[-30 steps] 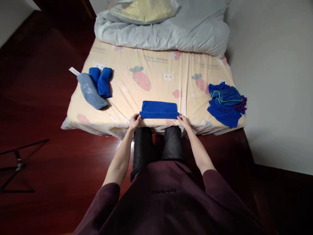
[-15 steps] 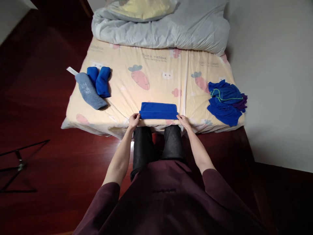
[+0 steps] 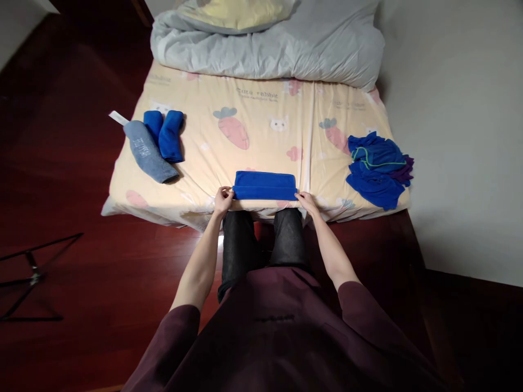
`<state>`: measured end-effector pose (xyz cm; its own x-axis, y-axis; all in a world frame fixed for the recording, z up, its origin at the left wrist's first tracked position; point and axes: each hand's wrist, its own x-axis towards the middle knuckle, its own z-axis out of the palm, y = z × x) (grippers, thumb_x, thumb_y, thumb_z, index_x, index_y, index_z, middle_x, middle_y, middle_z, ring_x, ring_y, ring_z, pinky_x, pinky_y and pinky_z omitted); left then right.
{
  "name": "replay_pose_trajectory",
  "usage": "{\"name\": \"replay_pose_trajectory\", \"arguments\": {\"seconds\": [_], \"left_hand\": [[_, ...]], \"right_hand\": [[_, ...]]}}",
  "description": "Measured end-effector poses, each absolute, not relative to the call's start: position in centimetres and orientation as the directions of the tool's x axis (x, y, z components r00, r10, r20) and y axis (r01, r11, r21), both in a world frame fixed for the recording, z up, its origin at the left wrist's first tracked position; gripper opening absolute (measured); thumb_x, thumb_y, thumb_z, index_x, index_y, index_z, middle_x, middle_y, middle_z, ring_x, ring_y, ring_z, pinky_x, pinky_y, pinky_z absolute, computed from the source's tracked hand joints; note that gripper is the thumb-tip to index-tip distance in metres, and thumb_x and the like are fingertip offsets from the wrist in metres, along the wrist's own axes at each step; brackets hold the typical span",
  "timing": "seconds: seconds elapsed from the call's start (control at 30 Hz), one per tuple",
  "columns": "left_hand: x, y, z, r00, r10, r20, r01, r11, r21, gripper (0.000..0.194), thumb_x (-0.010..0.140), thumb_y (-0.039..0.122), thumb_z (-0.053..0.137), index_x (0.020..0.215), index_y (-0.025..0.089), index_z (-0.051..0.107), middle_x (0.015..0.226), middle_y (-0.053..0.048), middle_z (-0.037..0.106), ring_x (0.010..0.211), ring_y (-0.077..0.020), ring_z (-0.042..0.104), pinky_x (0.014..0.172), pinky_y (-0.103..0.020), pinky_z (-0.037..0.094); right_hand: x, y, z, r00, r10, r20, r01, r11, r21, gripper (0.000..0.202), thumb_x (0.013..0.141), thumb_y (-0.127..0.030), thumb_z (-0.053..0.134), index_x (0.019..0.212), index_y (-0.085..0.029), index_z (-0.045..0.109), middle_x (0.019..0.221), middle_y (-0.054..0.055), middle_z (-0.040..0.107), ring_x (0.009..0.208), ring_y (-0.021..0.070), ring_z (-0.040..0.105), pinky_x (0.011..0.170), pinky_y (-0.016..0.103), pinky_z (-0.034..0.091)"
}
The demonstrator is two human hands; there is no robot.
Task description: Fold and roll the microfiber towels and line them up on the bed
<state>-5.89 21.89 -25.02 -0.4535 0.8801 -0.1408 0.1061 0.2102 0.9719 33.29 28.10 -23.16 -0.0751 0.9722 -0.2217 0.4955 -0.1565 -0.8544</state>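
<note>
A blue towel (image 3: 265, 186) lies partly folded near the front edge of the bed, its near strip doubled over the rest. My left hand (image 3: 223, 200) pinches the left end of that fold between thumb and fingers. At the opposite end, my right hand (image 3: 306, 202) grips the right corner of the fold. To the left, a rolled grey-blue towel (image 3: 147, 152) with a white tag rests against two rolled blue towels (image 3: 170, 136). A crumpled pile of blue cloths (image 3: 378, 171), with a green-edged piece and some purple, sits on the right.
The bed (image 3: 196, 141) has a yellow sheet printed with carrots and rabbits. A bunched grey quilt (image 3: 265, 54) with a yellow pillow (image 3: 241, 13) covers its far end. A wall (image 3: 457, 136) stands on the right. Black stand legs (image 3: 35, 277) are on the floor at left.
Both hands stay at the ends of the blue towel's fold, with the left fingers shifting slightly. The towel and the other cloths look nearly the same.
</note>
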Motion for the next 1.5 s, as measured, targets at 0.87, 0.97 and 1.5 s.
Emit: {"name": "replay_pose_trajectory", "arguments": {"seconds": [0.87,0.97,1.5], "left_hand": [[-5.3,22.6,-26.2,-0.507,0.851,-0.137,0.03,0.176,0.984,0.019,0.067,0.033,0.076,0.078,0.018,0.072,0.095,-0.012,0.078,0.096,-0.026,0.073,0.083,-0.039,0.06],[-5.4,22.5,-26.3,-0.466,0.869,-0.166,-0.024,0.175,0.984,0.026,0.068,0.031,0.076,0.089,0.017,0.079,0.11,-0.014,0.079,0.11,-0.0297,0.072,0.096,-0.045,0.06],[-6.1,21.9,-25.9,-0.29,0.939,-0.184,-0.016,0.187,0.982,0.058,0.057,0.034,0.09,0.113,0.02,0.08,0.127,-0.013,0.074,0.119,-0.0297,0.068,0.111,-0.047,0.052]], "right_hand": [[32.2,27.7,-23.3,0.036,0.985,-0.171,0.375,-0.172,-0.911,0.029,0.066,-0.043,0.075,0.074,-0.024,0.053,0.074,0.001,0.06,0.073,0.0178,0.057,0.071,0.031,0.05],[32.3,27.6,-23.3,0.013,0.989,-0.148,0.34,-0.143,-0.929,0.032,0.065,-0.044,0.072,0.08,-0.025,0.05,0.078,0.0,0.058,0.072,0.0158,0.055,0.07,0.03,0.05],[32.9,27.5,-23.8,-0.101,0.989,-0.108,0.352,-0.066,-0.934,0.049,0.075,-0.044,0.071,0.116,-0.018,0.078,0.09,0.003,0.059,0.072,0.0161,0.052,0.078,0.035,0.053]]}}
